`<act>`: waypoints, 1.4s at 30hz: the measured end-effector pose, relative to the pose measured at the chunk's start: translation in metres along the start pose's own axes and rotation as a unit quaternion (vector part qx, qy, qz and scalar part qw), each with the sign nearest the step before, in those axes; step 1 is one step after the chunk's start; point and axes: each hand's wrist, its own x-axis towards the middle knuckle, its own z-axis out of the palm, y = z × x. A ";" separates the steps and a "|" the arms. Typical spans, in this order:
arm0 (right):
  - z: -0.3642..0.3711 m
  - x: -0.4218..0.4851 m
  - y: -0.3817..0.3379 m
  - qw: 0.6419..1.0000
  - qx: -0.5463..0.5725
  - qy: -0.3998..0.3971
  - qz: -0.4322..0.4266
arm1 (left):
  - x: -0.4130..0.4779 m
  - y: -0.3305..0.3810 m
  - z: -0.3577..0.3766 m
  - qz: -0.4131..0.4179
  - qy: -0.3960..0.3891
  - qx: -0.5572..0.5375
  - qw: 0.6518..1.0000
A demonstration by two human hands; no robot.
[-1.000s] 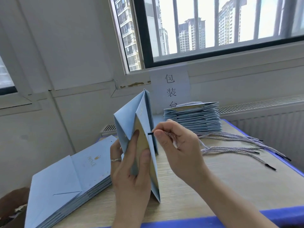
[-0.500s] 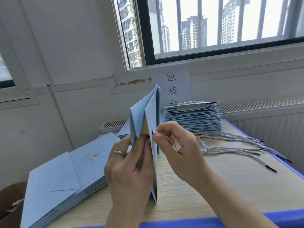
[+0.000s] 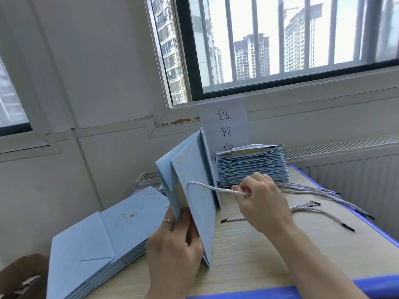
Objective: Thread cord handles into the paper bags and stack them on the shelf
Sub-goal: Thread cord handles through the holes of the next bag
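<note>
A folded light-blue paper bag stands upright on the table, tilted left. My left hand grips its lower edge, thumb on the near panel. A pale twisted cord runs from a hole in the bag's near panel to my right hand, which pinches it to the right of the bag. The cord's other end lies on the table behind my wrist.
A pile of flat blue bags lies at the left. A stack of bags sits at the back by the wall, with loose cords to its right. The wooden table has a blue edge.
My right hand has drawn the cord out to the right through the bag's hole. The bag has opened wider and leaned left, and my left hand has slid down to its lower edge.
</note>
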 end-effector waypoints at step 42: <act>-0.018 -0.009 -0.016 0.870 0.303 -0.381 0.078 | -0.012 -0.008 -0.003 -0.140 -0.067 -0.142 0.978</act>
